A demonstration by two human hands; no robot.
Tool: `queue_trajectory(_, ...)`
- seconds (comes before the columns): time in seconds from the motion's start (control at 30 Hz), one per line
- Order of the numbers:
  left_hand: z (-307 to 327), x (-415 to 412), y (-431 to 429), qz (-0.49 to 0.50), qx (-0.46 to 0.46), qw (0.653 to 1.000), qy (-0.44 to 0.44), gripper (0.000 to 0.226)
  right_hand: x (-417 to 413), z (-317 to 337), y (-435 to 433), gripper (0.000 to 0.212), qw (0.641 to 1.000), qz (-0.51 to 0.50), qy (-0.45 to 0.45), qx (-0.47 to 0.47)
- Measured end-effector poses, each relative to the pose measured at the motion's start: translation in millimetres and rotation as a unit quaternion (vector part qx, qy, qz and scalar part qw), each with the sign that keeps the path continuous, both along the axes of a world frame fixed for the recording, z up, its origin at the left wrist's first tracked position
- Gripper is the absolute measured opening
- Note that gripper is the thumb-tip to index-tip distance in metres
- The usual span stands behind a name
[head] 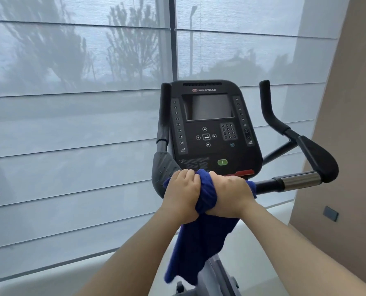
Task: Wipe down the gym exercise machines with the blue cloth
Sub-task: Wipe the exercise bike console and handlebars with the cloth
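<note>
A black exercise bike console [209, 124] with a dark screen and keypad stands in front of me, flanked by black handlebars [310, 154]. The blue cloth [205, 227] is bunched over the bar just below the console and hangs down toward the bike frame. My left hand [181, 195] grips the cloth on its left side, fingers curled over it. My right hand [229, 195] grips the cloth right beside it, wrapped round the bar. The two hands touch across a fold of cloth.
A wide window with pale translucent blinds [70, 124] fills the background behind the bike. A beige wall [348, 167] with a small dark socket plate [330, 213] rises at the right. The grey bike frame [216, 276] runs down below the cloth.
</note>
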State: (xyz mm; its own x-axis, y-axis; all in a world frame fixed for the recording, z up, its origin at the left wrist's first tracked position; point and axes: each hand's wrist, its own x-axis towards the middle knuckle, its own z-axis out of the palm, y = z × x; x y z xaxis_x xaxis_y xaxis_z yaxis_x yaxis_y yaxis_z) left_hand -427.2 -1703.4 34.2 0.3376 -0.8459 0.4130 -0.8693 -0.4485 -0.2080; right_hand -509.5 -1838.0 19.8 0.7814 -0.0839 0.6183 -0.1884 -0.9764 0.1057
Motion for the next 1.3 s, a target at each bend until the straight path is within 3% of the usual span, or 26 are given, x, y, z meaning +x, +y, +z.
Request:
queue_trajectory(0.1, -5.3, -2.6, 1.7, 0.008, -0.032, 0.999, 0.012, 0.043, 2.3, -11.0, 5.2, 0.027, 0.995, -0.034, -0.09, -0.011)
queue_trajectory(0.2, -4.0, -7.3, 3.8, 0.014, -0.047, 0.998, 0.033, 0.045, 3.2, -16.1, 5.4, 0.029, 0.993, -0.061, -0.094, 0.023)
queue_trajectory(0.37, -4.9, -21.8, 8.5, 0.041, -0.048, 0.997, 0.052, 0.057, -7.1, -8.0, 3.1, 0.056, 0.993, -0.002, -0.028, 0.117)
queue_trajectory(0.5, -11.2, -41.3, 26.6, 0.02, -0.108, 0.987, 0.121, 0.069, -29.1, -11.1, 7.5, 0.072, 0.965, 0.093, -0.033, 0.242)
queue_trajectory(0.67, -4.4, -53.1, 49.1, -0.002, -0.123, 0.984, 0.131, 0.059, -36.9, -10.4, 40.2, 0.041, 0.921, 0.134, -0.114, 0.347)
queue_trajectory(0.73, 5.6, -49.2, 57.1, -0.001, -0.13, 0.984, 0.121, 0.06, -32.4, -3.2, 55.9, 0.042, 0.904, 0.128, -0.151, 0.38)
queue_trajectory(0.9, 36.3, -17.0, 85.3, -0.021, -0.231, 0.965, 0.121, 0.053, 1.4, 27.8, 90.4, 0.06, 0.917, 0.109, -0.254, 0.286)
queue_trajectory(1.0, 44.1, 12.2, 94.9, 0.012, -0.239, 0.964, 0.116, 0.055, 25.3, 36.0, 103.9, 0.063, 0.908, 0.069, -0.263, 0.32)
queue_trajectory(1.13, 21.7, 43.6, 96.4, -0.081, -0.115, 0.986, 0.093, 0.058, 39.3, 15.2, 109.3, 0.03, 0.93, 0.039, -0.225, 0.289)
queue_trajectory(1.3, 7.0, 72.8, 90.9, -0.17, -0.093, 0.969, 0.153, 0.08, 40.7, -3.9, 115.2, 0.069, 0.976, -0.051, -0.099, 0.186)
